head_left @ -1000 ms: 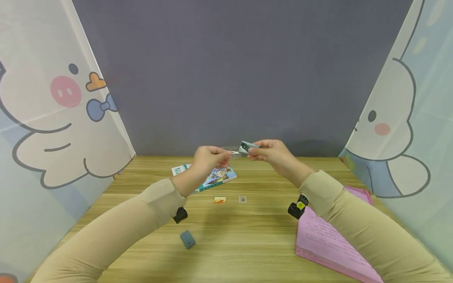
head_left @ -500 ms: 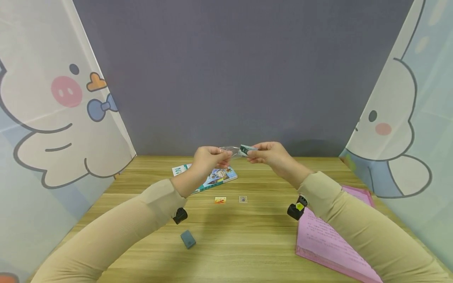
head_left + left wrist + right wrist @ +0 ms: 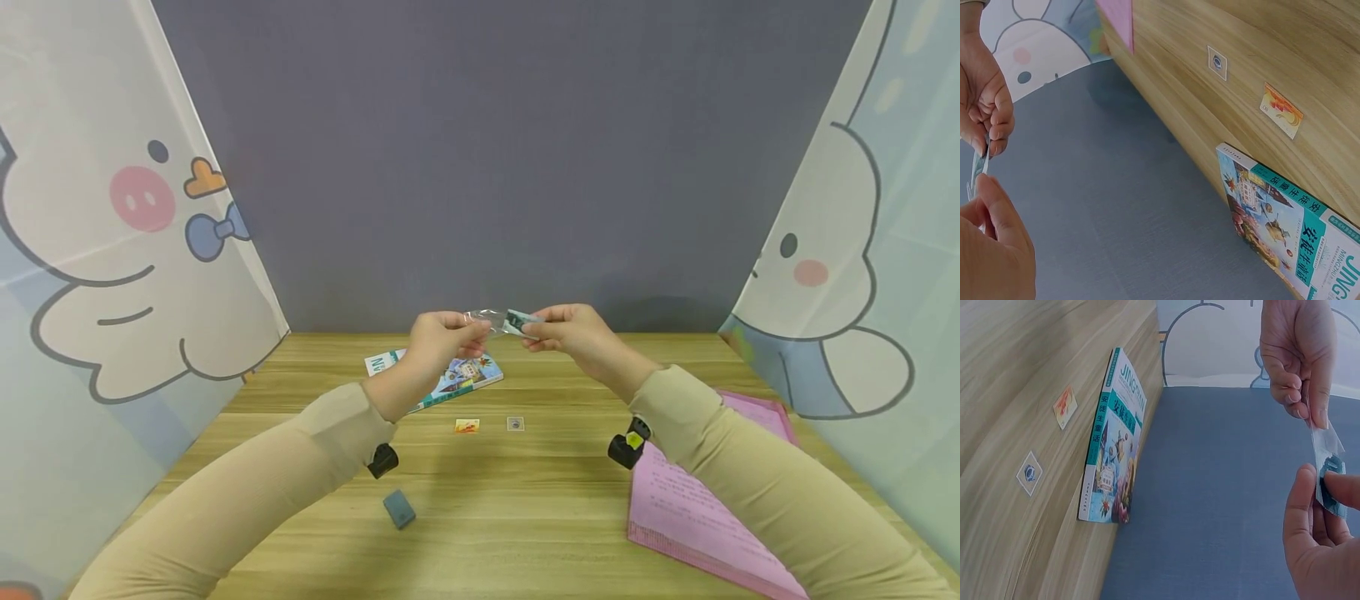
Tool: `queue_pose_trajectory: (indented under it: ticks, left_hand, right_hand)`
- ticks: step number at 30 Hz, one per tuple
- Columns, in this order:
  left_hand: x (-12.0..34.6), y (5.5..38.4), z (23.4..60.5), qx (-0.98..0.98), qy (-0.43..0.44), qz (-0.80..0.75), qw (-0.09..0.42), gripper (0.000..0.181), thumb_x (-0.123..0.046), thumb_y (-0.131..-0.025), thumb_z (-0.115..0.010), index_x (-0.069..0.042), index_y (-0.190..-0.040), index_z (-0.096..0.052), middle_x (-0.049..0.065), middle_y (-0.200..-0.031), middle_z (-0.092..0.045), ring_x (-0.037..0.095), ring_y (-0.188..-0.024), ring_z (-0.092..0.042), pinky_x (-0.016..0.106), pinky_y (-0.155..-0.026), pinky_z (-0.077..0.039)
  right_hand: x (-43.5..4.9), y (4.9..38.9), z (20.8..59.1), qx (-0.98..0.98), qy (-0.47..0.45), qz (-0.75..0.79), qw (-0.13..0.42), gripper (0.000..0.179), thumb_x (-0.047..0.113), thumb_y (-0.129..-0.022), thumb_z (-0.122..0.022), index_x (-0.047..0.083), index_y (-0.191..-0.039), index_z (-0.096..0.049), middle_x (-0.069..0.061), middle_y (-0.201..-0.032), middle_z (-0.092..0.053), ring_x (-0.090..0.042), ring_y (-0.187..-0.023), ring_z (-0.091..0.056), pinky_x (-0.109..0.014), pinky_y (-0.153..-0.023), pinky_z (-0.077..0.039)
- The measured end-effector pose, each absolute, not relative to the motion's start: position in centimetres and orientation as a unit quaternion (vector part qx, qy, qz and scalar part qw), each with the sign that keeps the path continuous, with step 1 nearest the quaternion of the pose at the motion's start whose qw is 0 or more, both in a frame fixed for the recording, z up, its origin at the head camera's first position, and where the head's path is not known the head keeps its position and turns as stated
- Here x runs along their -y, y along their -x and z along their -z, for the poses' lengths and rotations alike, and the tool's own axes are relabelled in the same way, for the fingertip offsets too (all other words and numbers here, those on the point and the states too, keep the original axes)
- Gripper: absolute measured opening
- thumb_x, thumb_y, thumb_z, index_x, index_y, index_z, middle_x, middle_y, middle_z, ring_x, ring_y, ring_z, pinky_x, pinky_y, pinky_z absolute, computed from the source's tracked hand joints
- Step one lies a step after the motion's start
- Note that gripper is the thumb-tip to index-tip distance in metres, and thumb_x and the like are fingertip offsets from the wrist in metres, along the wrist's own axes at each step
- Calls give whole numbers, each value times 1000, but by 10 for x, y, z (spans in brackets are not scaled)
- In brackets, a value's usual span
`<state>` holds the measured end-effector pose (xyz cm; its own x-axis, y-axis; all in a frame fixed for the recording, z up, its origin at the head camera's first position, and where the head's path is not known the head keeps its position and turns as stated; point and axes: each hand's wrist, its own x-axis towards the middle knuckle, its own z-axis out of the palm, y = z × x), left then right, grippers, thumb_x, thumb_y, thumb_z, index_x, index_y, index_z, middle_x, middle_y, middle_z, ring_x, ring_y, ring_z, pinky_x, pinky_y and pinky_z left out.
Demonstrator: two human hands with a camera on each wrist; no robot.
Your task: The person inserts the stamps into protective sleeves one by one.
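Observation:
In the head view my left hand [image 3: 447, 340] pinches a small clear plastic sleeve [image 3: 491, 316] by its left end. Facing it, my right hand [image 3: 573, 332] holds a teal postage stamp [image 3: 516, 320] between thumb and fingers. The right wrist view has the stamp [image 3: 1333, 465], with its jagged edge, overlapping the open end of the sleeve [image 3: 1324, 442]. Both hands are raised over the far edge of the table. Two more stamps lie flat below them: an orange-and-yellow stamp [image 3: 467, 426] and a pale stamp [image 3: 515, 423] with a dark round motif.
An illustrated book [image 3: 468, 377] lies at the back of the wooden table [image 3: 510, 517], partly behind my left hand. A small grey-blue block [image 3: 399, 508] sits at front left. Under my right forearm is a pink printed sheet [image 3: 690, 508]. A grey panel [image 3: 495, 158] stands behind.
My right hand has shifted slightly left and down, bringing the stamp to overlap the sleeve's end. My left hand stays almost in place, and the things on the table are unmoved.

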<state>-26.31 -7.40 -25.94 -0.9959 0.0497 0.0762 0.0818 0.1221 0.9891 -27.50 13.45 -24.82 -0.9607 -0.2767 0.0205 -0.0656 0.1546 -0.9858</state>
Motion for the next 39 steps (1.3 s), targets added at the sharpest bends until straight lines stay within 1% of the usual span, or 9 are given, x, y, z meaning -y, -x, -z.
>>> queue_pose_trajectory:
  ticks: [4,7,12,15,20,22,28,33,39]
  left_hand:
    - [73,262,259,749,42,661,15,20,-19,-89,-72,1,-95,-71,8,-86,-70,16,-70,-69,28,-69,-61]
    - [73,262,259,752,42,657,14,19,-18,-89,-72,1,-92,-70,7,-83,-70,17,-70,-69,29,-70,-61]
    - [73,261,259,759,41,649,11,17,-16,-88,-73,1,-90,-70,7,-79,-70,13,-64,-68,28,-68,-61]
    - [73,261,259,764,41,644,11,16,-15,-88,-73,0,-91,-69,8,-82,-71,12,-62,-68,28,-68,-61]
    - [72,261,260,764,49,643,20,16,-13,-87,-73,1,-93,-69,14,-94,-71,12,-62,-68,27,-67,-61]
    - [72,261,260,764,49,643,25,16,-13,-87,-74,1,-93,-68,15,-93,-71,12,-61,-68,27,-66,-61]
    - [71,259,260,761,49,646,29,15,-12,-87,-74,0,-89,-66,6,-79,-68,12,-59,-66,27,-64,-61]
    - [71,259,261,754,52,654,28,14,-11,-87,-74,0,-88,-66,6,-78,-66,12,-57,-66,27,-62,-61]
    - [71,259,261,747,59,661,32,14,-13,-87,-73,-1,-92,-68,5,-79,-67,15,-61,-67,28,-63,-61]
  right_hand:
    - [-138,275,248,-764,118,629,87,25,7,-94,-64,-10,-112,-60,-2,-83,-69,-12,-77,-67,-28,-80,-59]
    - [-140,275,248,-769,123,621,91,25,7,-93,-64,-10,-111,-61,-4,-85,-70,-12,-77,-67,-31,-83,-59]
    - [-140,275,247,-773,129,614,96,24,6,-93,-65,-10,-110,-62,-5,-85,-70,-12,-75,-67,-32,-83,-59]
    - [-140,275,247,-777,131,609,96,23,7,-93,-65,-9,-110,-62,-2,-83,-70,-12,-75,-67,-31,-80,-60]
    - [-139,274,246,-778,130,608,90,22,7,-93,-65,-8,-108,-62,-1,-81,-69,-13,-76,-67,-35,-84,-59]
    - [-139,274,246,-779,128,608,87,22,7,-93,-65,-8,-107,-62,-2,-82,-69,-14,-76,-67,-34,-84,-59]
    - [-140,272,247,-777,125,612,75,22,7,-92,-66,-8,-107,-62,-2,-82,-69,-14,-76,-67,-27,-76,-60]
    - [-139,273,249,-772,123,620,68,21,6,-92,-66,-9,-106,-61,-1,-80,-69,-13,-75,-68,-29,-78,-60]
    - [-138,274,249,-770,117,624,64,23,8,-92,-66,-8,-107,-62,-1,-80,-69,-14,-76,-67,-25,-74,-60]
